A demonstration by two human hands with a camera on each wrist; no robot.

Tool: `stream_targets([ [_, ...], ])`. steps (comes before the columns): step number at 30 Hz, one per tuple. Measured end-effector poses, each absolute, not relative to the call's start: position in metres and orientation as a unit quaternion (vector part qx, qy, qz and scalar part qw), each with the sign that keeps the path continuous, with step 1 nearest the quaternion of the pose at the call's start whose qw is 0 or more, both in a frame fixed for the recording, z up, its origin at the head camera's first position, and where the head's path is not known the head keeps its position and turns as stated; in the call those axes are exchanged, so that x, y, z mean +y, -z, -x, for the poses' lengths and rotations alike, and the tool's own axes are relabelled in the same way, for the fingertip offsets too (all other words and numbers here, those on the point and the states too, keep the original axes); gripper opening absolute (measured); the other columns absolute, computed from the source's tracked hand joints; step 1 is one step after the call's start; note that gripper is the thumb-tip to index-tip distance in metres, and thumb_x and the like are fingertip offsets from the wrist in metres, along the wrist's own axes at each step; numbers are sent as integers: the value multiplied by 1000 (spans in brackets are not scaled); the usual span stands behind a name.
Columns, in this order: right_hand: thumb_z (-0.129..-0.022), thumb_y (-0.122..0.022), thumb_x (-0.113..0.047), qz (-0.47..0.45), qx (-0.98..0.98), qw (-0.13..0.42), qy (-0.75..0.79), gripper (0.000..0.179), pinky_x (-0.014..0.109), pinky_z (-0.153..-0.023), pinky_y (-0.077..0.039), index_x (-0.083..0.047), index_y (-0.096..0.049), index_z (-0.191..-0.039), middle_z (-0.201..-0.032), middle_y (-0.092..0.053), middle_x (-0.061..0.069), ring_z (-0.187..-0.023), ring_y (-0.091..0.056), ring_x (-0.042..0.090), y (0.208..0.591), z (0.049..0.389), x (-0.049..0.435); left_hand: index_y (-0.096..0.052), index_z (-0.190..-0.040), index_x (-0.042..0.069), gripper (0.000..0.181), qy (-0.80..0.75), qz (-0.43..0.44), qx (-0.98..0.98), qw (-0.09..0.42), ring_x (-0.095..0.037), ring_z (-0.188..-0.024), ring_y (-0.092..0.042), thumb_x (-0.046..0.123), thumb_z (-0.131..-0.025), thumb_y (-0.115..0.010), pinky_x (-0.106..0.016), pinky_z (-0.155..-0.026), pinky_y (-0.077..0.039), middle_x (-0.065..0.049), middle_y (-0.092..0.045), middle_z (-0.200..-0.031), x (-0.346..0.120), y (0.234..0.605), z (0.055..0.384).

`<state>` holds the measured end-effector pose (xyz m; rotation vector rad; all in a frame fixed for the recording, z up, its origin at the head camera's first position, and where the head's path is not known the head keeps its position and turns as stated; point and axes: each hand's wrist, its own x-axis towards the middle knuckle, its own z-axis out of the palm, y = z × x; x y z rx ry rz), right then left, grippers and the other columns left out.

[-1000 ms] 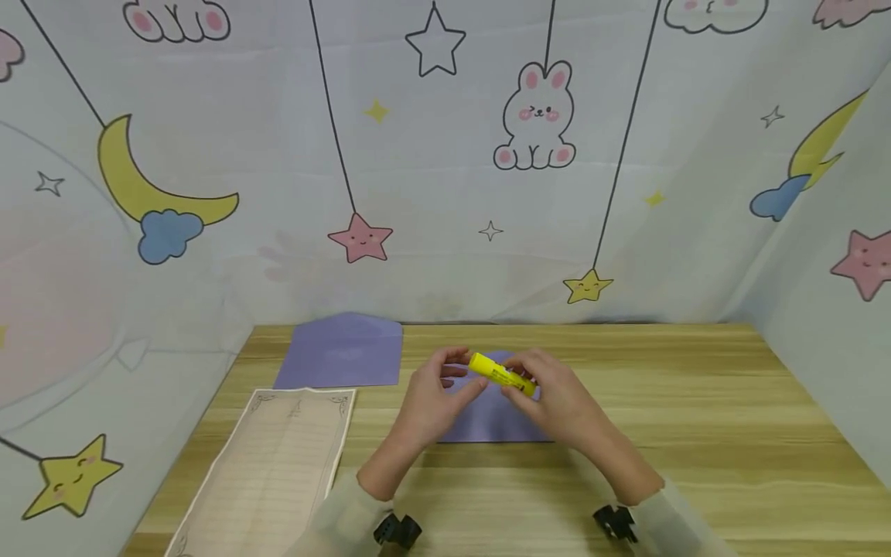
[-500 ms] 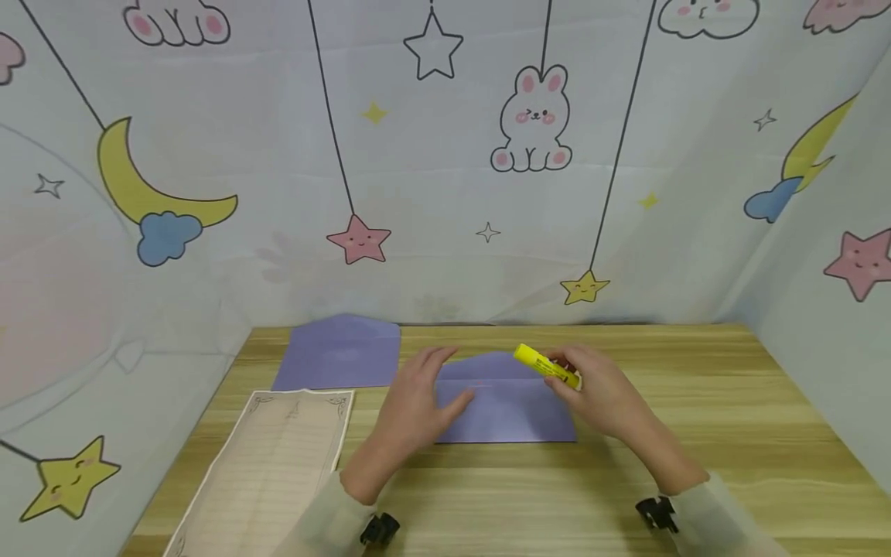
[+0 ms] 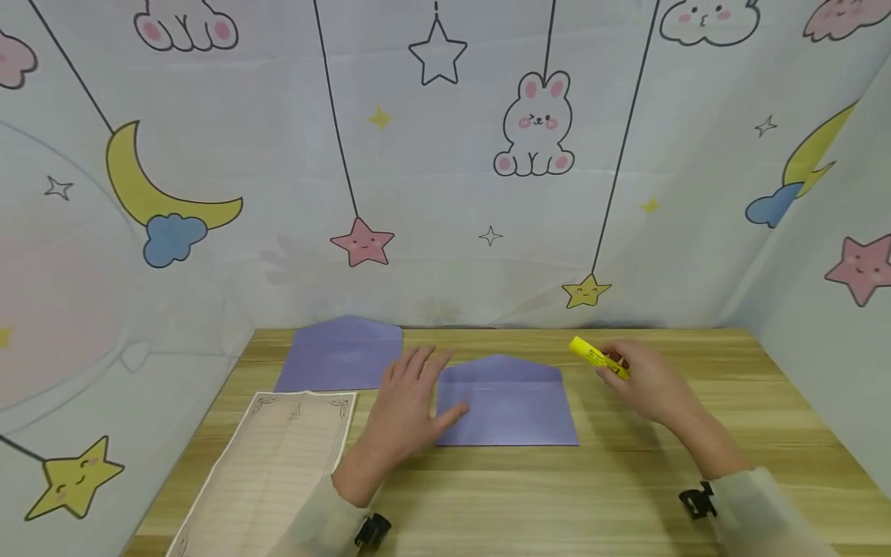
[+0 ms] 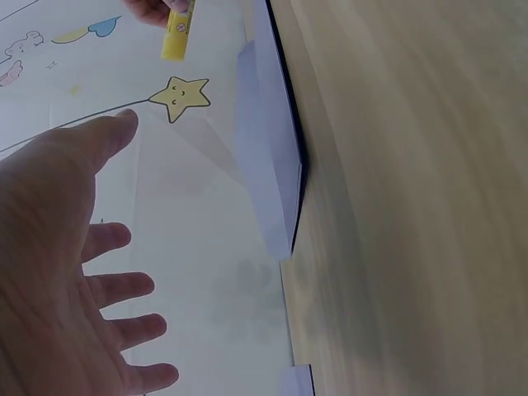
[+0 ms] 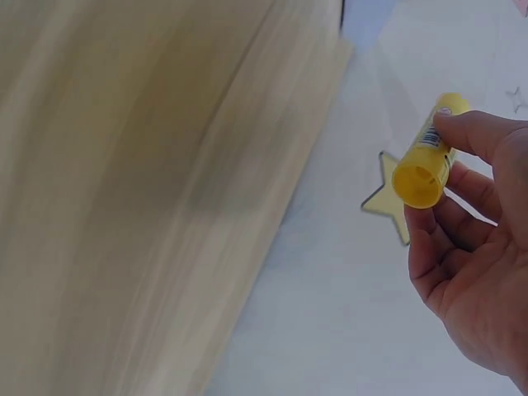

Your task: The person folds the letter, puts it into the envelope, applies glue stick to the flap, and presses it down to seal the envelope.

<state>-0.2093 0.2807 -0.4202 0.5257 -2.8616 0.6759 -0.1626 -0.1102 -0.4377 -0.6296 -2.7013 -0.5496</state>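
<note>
A yellow glue stick point(image 3: 599, 357) is pinched between the thumb and fingers of my right hand point(image 3: 653, 384), held above the table right of the near envelope. In the right wrist view the end of the glue stick point(image 5: 427, 161) faces the camera. My left hand point(image 3: 411, 398), fingers spread and holding nothing, hovers at the left edge of the purple envelope point(image 3: 508, 410). That envelope lies flat with its flap unfolded toward the back. The left wrist view shows the spread left hand point(image 4: 58, 239) apart from the envelope point(image 4: 268, 140).
A second purple envelope point(image 3: 341, 356) lies at the back left of the wooden table point(image 3: 529, 503). In front of it is a sheet of lined letter paper point(image 3: 271, 464) with an ornate border. A printed cloth point(image 3: 445, 178) hangs behind the table.
My right hand has moved right with the glue stick, away from my left hand and off the envelope. My left hand has shifted left and spread its fingers.
</note>
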Motion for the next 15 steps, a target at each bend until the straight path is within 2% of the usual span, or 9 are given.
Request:
stream_targets([
  [10, -98, -77, -12, -147, -969, 51, -192, 31, 57, -77, -56, 6, -69, -122, -109, -69, 23, -94, -66, 37, 430, 223, 320, -46, -160, 15, 85, 186, 209, -950, 136, -43, -151, -35, 61, -95, -73, -63, -120, -29, -17, -41, -164, -112, 440, 162],
  [15, -97, -77, -12, -143, -974, 42, -173, 30, 57, -77, -55, 8, -69, -118, -106, -69, 23, -92, -66, 37, 435, 229, 337, -46, -160, 16, 84, 191, 207, -950, 133, -44, -150, -36, 60, -94, -75, -64, -120, -29, -16, -41, -163, -111, 439, 163],
])
